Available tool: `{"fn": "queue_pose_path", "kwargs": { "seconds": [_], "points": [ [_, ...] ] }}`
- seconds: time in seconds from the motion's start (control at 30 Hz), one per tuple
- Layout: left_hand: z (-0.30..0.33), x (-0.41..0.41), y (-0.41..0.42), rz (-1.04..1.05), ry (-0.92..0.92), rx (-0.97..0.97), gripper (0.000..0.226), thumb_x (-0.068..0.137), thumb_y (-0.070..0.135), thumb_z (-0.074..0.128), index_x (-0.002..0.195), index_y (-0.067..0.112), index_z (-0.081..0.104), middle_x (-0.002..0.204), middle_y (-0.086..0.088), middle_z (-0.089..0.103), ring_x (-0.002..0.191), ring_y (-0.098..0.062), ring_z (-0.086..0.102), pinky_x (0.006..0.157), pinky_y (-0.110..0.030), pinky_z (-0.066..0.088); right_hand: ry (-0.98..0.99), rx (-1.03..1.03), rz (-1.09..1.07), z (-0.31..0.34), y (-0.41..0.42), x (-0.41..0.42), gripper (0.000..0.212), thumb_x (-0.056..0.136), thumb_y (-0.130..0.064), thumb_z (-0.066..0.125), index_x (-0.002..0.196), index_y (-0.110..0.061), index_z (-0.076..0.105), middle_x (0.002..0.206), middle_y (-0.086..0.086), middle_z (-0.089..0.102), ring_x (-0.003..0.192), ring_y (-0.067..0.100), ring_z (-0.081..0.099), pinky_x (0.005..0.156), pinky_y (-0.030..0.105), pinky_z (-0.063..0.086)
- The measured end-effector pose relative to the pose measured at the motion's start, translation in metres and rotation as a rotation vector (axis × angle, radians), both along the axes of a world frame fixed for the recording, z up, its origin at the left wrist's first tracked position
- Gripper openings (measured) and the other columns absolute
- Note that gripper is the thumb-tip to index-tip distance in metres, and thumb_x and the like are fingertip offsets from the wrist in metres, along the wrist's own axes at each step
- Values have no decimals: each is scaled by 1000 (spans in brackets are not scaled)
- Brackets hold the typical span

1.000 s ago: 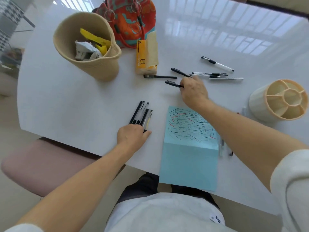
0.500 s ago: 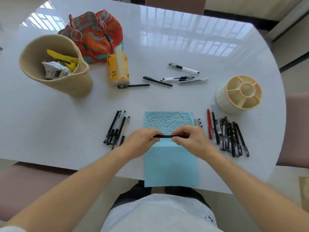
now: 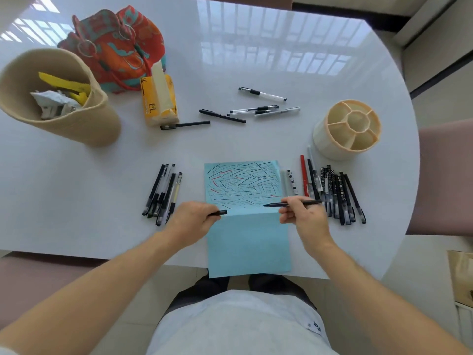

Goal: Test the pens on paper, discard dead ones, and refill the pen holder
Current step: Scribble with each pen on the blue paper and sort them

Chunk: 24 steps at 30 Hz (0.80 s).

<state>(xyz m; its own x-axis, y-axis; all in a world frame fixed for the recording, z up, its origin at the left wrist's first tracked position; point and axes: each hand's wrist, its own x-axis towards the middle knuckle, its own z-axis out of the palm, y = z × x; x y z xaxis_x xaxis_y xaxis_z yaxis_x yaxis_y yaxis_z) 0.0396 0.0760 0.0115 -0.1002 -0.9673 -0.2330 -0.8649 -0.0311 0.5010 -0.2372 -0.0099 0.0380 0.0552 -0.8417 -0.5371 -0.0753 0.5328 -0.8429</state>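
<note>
We are holding an uncapped black pen (image 3: 294,203) in our right hand (image 3: 304,221), its tip pointing left just over the lower edge of the scribbled part of the blue paper (image 3: 245,226), while our left hand (image 3: 192,221) is pinching the pen's cap (image 3: 217,213) at the paper's left edge. Both forearms are reaching in from the near side of the white surface (image 3: 76,175), wrists low and hands level with each other across the sheet.

The risks, as we are judging them: the paper's near end is hanging past the surface's edge and neither hand is pressing it flat, so a firm stroke could be dragging the sheet or sliding it off. The test area is already crowded with black and red marks, so a faint new line could be getting lost among them and a dead pen passed as good. We are also working between two sorted piles, one small group (image 3: 162,193) to the left and a larger row (image 3: 332,193) to the right below the empty pen holder (image 3: 349,128); a slip in sorting could be putting this pen in the wrong pile. Five untested pens (image 3: 245,111) are lying farther back, and the woven bin (image 3: 51,98) is standing at far left.
</note>
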Motion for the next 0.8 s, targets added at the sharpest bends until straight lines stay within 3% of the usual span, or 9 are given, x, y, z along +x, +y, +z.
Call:
{"fn": "queue_pose_path", "kwargs": {
  "seconds": [0.13, 0.3, 0.57, 0.7, 0.8],
  "points": [
    [0, -11, -3, -48, 75, -157, 10, 89, 26, 73, 95, 19, 75, 96, 8, 73, 90, -19, 65, 72, -34, 56, 114, -99, 158, -9, 0, -6, 10, 96, -3, 67, 96, -8, 76, 85, 11, 76, 72, 27, 74, 71, 34, 63],
    [-13, -35, -7, -184, 59, -149, 18, 92, 32, 67, 100, 18, 75, 120, 4, 69, 118, -22, 58, 100, -37, 49, 275, -281, 267, -23, 19, 11, 26, 91, -3, 69, 93, -28, 75, 88, -9, 76, 72, 20, 74, 69, 27, 59],
    [-19, -37, -3, -182, 35, -122, 18, 91, 31, 68, 98, 17, 76, 124, 4, 66, 122, -20, 54, 103, -34, 45, 449, -485, 397, -27, 23, 18, 17, 91, -5, 67, 103, -14, 76, 99, -6, 75, 90, 9, 71, 84, 34, 60],
    [-18, -36, -5, -169, 57, -88, 19, 93, 30, 65, 100, 16, 75, 123, 7, 66, 124, -16, 53, 104, -31, 44, 555, -399, 305, -24, 17, 6, 14, 85, -9, 66, 89, -19, 75, 80, -9, 73, 76, 10, 69, 74, 40, 59],
    [-18, -35, -5, -161, 63, -79, 18, 93, 29, 65, 99, 16, 75, 124, 8, 66, 124, -15, 53, 104, -30, 43, 513, -329, 254, -19, 15, -2, 16, 85, -7, 66, 85, -21, 74, 71, -9, 71, 69, 11, 69, 68, 39, 59]
  ]
}}
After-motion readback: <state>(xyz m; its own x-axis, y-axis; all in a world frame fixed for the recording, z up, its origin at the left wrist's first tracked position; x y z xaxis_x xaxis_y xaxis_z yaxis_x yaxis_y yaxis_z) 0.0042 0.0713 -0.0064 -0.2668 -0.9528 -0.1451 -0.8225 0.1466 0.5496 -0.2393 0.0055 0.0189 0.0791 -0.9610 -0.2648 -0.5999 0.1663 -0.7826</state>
